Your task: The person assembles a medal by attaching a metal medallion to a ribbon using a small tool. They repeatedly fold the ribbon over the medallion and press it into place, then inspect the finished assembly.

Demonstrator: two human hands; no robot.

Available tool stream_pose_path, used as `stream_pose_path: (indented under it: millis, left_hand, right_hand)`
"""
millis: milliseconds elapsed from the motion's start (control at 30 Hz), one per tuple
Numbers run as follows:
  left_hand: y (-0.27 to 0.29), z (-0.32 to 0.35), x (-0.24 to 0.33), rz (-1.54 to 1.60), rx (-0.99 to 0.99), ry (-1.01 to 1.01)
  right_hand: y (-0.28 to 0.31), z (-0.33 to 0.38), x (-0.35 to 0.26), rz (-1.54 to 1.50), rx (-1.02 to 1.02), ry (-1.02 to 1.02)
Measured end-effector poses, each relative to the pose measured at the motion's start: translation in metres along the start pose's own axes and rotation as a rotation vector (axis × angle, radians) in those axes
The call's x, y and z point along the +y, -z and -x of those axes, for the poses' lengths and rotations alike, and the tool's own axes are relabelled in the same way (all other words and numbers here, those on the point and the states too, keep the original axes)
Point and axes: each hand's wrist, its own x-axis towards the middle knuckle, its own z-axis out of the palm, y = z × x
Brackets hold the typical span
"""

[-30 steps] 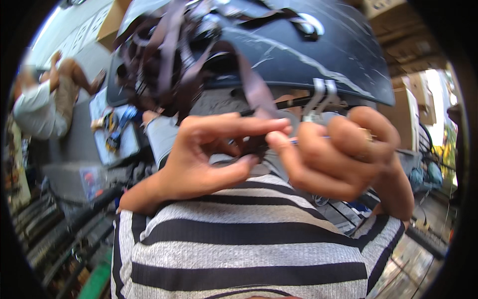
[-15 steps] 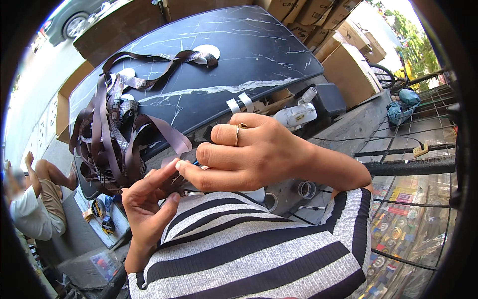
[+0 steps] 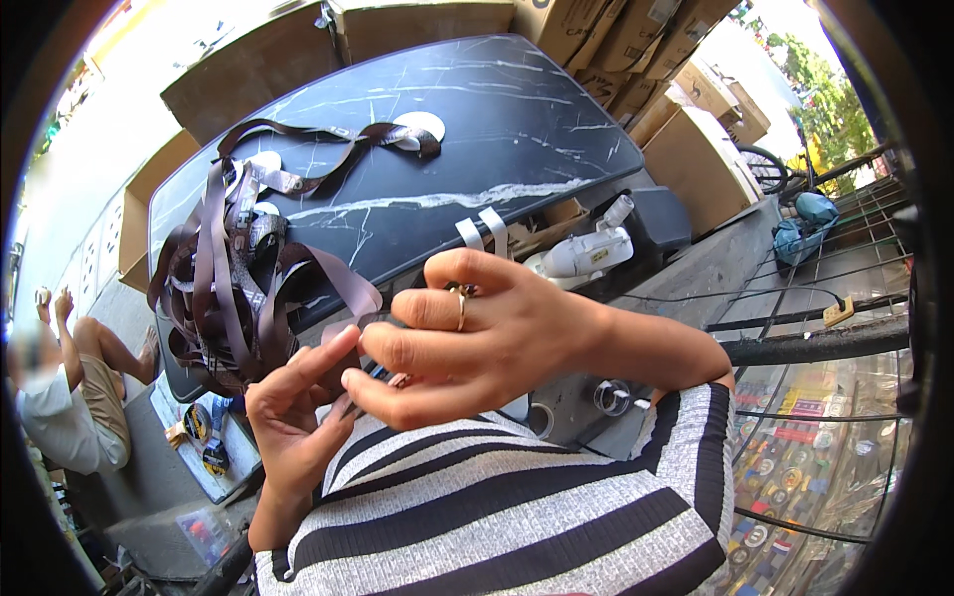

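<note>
A brown ribbon strap [image 3: 348, 283] loops from the pile down to my fingers in front of my chest. My left hand [image 3: 293, 412] pinches its end between thumb and fingers, palm turned up. Close against it, my right hand [image 3: 487, 333], wearing a gold ring, has its fingers curled and closed at the ribbon's end. A small bit of blue and something metallic show under the right fingers, but they are mostly covered. The tangled pile of brown printed ribbons [image 3: 214, 288] lies on the left of the black marble-patterned table [image 3: 417, 179].
White round discs [image 3: 419, 126] sit at ribbon ends on the table. Beyond stand stacked cardboard boxes [image 3: 691, 149]. A white machine [image 3: 591, 250] is right of my hands, near a wire rack [image 3: 845, 268]. At left another person [image 3: 75, 397] sits beside a low board [image 3: 204, 442] with medals.
My right hand has shifted slightly down and its forefinger has moved lower, toward the left thumb. My left hand stays nearly in place. The view has tilted a little.
</note>
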Motion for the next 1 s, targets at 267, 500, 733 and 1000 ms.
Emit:
stream_pose_path:
  millis: [267, 500, 733, 1000]
  left_hand:
    - [-0.002, -0.003, 0.004, -0.033, 0.032, 0.002]
    - [0.010, 0.003, 0.005, -0.072, 0.022, 0.020]
    - [0.014, 0.009, 0.013, -0.110, 0.034, -0.013]
    - [0.014, 0.009, 0.013, -0.091, 0.002, -0.025]
  right_hand:
    - [0.004, -0.007, 0.000, 0.068, -0.088, -0.020]
    - [0.003, -0.014, 0.011, 0.025, -0.158, -0.018]
    - [-0.003, -0.026, 0.005, 0.048, -0.102, 0.039]
    - [-0.004, -0.025, 0.002, 0.022, -0.121, 0.046]
